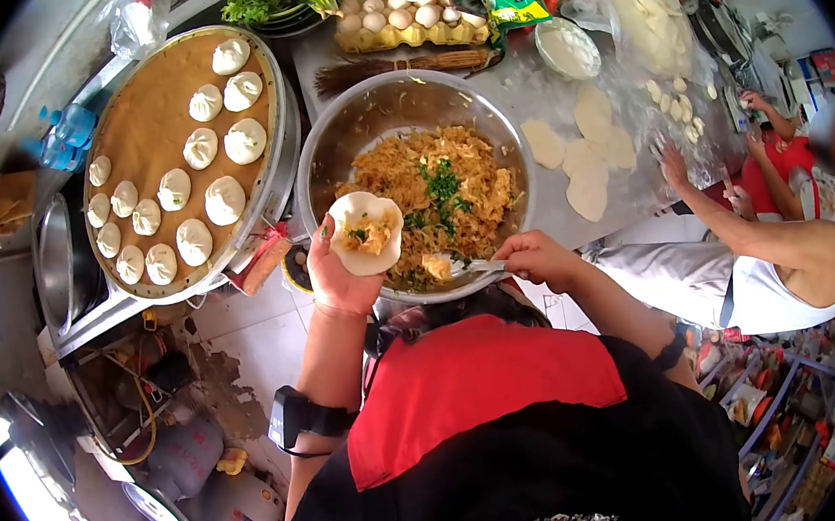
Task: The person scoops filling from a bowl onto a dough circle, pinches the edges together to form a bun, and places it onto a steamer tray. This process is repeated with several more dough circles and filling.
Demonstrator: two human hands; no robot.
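Observation:
My left hand (340,271) cups a round dough wrapper (382,256) with a small heap of filling on it, over the near left rim of a big metal bowl (311,145). Shredded brownish filling (398,162) with chopped greens lies in the bowl. At the bowl's near right rim, my right hand (538,257) is closed around the light handle of a spoon (476,267). The spoon's head sits low in the filling with some of it on top. Several flat dough wrappers (586,179) lie on the table right of the bowl.
Several pleated buns (225,201) sit on a round steamer tray (147,116) at left. Behind the bowl are a straw brush (399,66) and an egg carton (406,37). A flour bowl (568,48) stands back right. A co-worker's hand (672,164) reaches over the table near dough pieces (674,107).

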